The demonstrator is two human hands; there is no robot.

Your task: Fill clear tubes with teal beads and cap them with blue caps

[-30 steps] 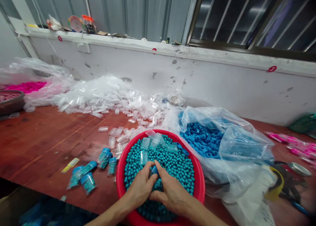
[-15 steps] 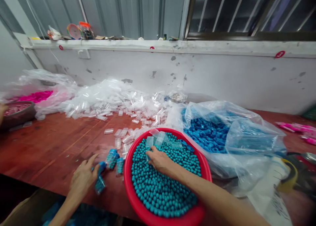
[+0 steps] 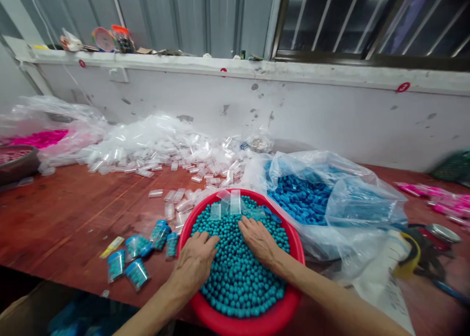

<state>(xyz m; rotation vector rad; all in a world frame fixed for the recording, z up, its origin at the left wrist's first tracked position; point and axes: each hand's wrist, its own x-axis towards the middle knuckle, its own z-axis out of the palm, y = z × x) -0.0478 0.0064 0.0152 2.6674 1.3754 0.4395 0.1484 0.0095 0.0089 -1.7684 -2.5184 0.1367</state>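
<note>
Turquoise beads lie between left hand, grip unclear, and loosely spread right hand. Clear plastic case lies just beyond the right hand, the nearer one.

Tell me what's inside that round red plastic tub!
The tub holds round teal beads, with clear rectangular plastic cases and blue plastic pieces on top. Top beads, left hand and right hand hide anything beneath.

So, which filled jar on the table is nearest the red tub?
The rightmost filled jar, right beside the left rim of the red tub; the other filled jars all lie further left.
</note>
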